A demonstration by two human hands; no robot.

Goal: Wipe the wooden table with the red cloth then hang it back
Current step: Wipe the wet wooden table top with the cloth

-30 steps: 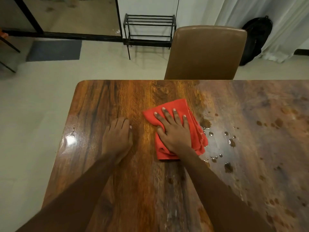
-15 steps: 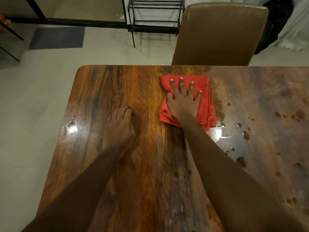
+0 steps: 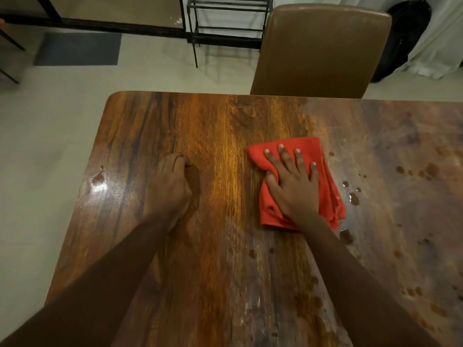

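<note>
Glossy varnished wood on the worktop [image 3: 213, 136], streaked grain, bright glare left of the hands, wet droplets [image 3: 353, 198] beading to the right. Soft, matt red cloth [image 3: 328, 181], folded and rumpled. Smooth, faintly shiny brown leather-like chair back [image 3: 323, 46] beyond.

Looks like a dining area in a home, or possibly a small eatery; cannot say which for sure. Glossy wooden table [image 3: 200, 151] with rounded corner and strong grain, wet drops [image 3: 353, 198] scattered over its right side. A brown padded chair [image 3: 323, 48] with a leather-like back is pushed in at the far edge. Pale smooth floor [image 3: 50, 116]. Dark grey mat [image 3: 77, 50] lies on it near a black-framed glass door or partition [image 3: 112, 11]. A low black metal rack [image 3: 225, 18] stands against the far wall. White curtain [image 3: 441, 38] hangs to the floor at far right, a black bag [image 3: 403, 33] leaning beside it.
</note>
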